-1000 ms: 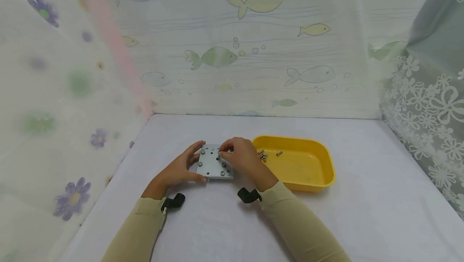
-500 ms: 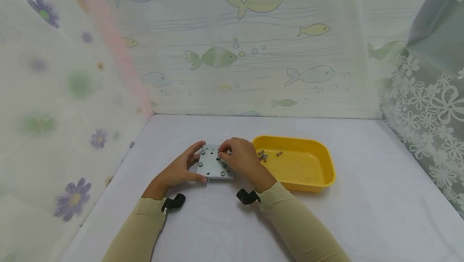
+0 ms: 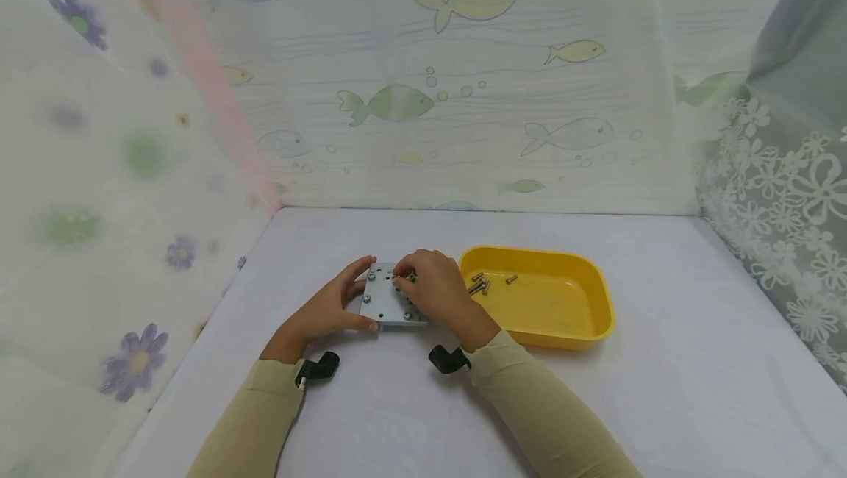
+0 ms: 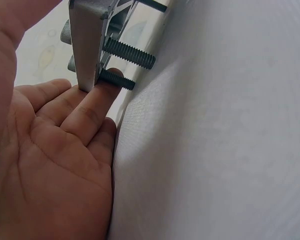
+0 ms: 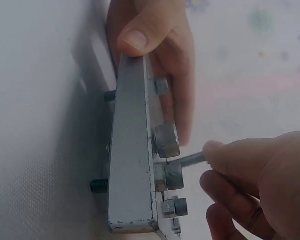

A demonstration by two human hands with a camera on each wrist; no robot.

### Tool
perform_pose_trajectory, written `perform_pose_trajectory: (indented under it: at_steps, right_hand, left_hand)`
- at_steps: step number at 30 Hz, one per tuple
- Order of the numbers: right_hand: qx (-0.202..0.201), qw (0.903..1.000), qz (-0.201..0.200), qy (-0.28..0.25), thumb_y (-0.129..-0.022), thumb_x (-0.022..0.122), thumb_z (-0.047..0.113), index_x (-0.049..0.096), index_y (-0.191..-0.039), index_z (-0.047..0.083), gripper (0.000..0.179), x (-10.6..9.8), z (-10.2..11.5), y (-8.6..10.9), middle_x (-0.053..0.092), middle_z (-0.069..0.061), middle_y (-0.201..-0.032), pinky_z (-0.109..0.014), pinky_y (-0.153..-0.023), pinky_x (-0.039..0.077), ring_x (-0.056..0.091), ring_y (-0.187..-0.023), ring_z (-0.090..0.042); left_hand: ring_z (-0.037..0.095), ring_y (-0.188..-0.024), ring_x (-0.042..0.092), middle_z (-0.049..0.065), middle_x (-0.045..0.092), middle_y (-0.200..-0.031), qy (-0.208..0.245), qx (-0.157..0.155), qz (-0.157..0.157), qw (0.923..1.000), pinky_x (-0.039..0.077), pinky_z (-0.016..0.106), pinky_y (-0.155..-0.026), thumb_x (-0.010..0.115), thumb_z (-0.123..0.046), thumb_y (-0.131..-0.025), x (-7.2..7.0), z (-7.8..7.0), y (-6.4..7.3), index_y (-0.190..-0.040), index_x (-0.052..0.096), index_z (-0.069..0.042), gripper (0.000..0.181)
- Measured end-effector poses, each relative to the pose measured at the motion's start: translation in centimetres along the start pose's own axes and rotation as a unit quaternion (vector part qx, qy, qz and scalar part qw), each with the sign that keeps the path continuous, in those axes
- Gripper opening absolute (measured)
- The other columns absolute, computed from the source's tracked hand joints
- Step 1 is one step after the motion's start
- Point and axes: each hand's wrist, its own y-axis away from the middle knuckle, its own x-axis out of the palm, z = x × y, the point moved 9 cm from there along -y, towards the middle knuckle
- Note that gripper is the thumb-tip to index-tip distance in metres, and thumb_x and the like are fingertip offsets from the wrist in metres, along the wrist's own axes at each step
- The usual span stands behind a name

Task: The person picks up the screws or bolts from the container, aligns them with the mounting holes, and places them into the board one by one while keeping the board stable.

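A flat silver metal plate with holes and several socket-head bolts lies in front of me. My left hand grips it from the left, thumb at the near edge and fingers at the far edge. In the left wrist view, threaded bolt ends stick out beneath the plate. My right hand is over the plate's right part, covering some bolts. It pinches a thin grey screw that slants toward the plate's upper face; bolt heads stand around it. Whether its tip sits in a hole is hidden.
A yellow tray stands just right of the right hand, with several loose screws at its left end. White cloth covers the table. Patterned curtains hang behind and at both sides.
My right hand has shifted slightly left over the plate, and its fingers now cover more of the bolts. My left hand keeps its grip almost unmoved.
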Motion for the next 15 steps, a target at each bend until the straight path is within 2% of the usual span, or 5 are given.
perform_pose_trajectory:
  at_steps: [7,15]
  right_hand:
    - [0.013,0.9998,-0.003,-0.014,-0.097,0.074,0.030,0.079,-0.107,0.021,0.015,0.05,-0.62,0.08,0.071,0.009,-0.100,-0.037,-0.094,0.052,0.061,-0.098,-0.013]
    - [0.025,0.9994,0.014,-0.017,-0.097,0.074,0.030,0.079,-0.106,0.022,0.013,0.38,-0.84,-0.01,0.071,0.009,-0.100,-0.036,-0.092,0.052,0.061,-0.096,-0.013]
  left_hand:
    - [0.024,-0.152,0.038,-0.001,0.023,-0.173,0.002,0.003,0.004,1.0000,0.025,0.055,-0.122,0.099,-0.018,-0.068,0.10,-0.08,-0.10,-0.167,0.016,-0.023,0.129]
    - [0.023,-0.152,0.039,-0.001,0.028,-0.171,-0.005,0.002,0.000,1.0000,0.026,0.055,-0.122,0.098,-0.020,-0.069,-0.02,0.10,-0.15,-0.167,0.016,-0.023,0.128]
